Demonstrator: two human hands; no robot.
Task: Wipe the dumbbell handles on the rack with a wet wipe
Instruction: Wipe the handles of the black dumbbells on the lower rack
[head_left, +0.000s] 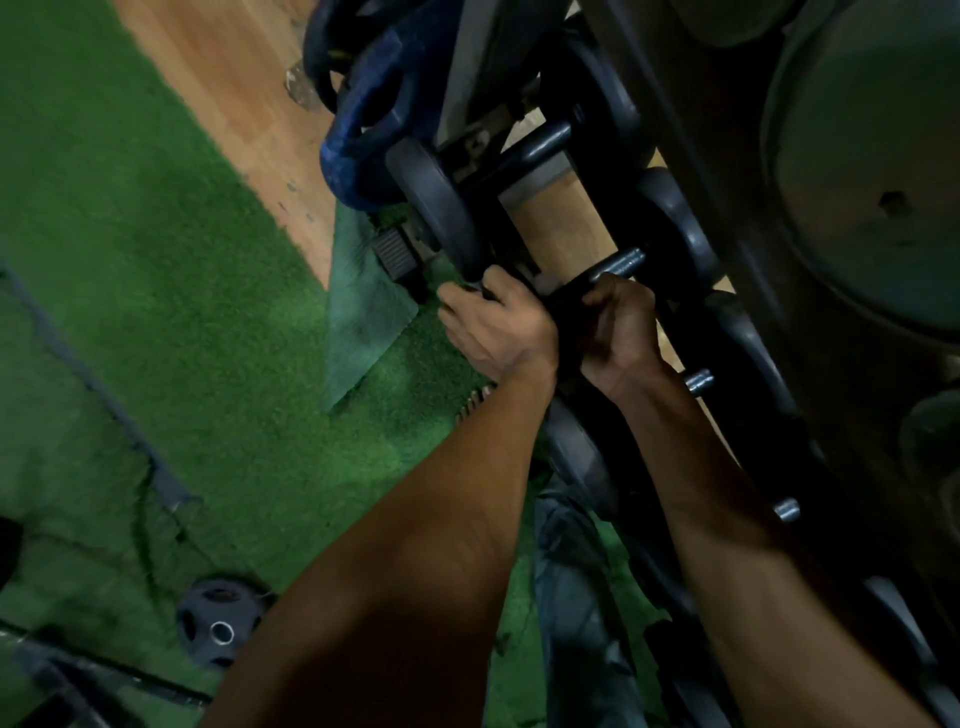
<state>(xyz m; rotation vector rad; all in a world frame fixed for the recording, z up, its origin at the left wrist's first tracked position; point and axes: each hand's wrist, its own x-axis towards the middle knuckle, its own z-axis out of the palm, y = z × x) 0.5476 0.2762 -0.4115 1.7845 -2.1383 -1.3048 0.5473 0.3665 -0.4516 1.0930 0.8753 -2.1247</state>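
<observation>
Two hands work low on the rack (691, 130): the right hand (618, 332) curls round a dumbbell handle (618, 262), the left hand (493, 325) grips beside it. No wipe shows; bare, dim gripping risks pinched fingers if weights roll.

Dumbbells on the rack (524, 171), handles running crosswise.
Dark, round-headed dumbbell (441, 208) at the rack's front edge, its black handle (540, 143) bare; next one down with a metal handle (621, 262), partly wrapped in a dark cloth-like wipe (569, 299); further metal handle ends lower along the rack.
</observation>
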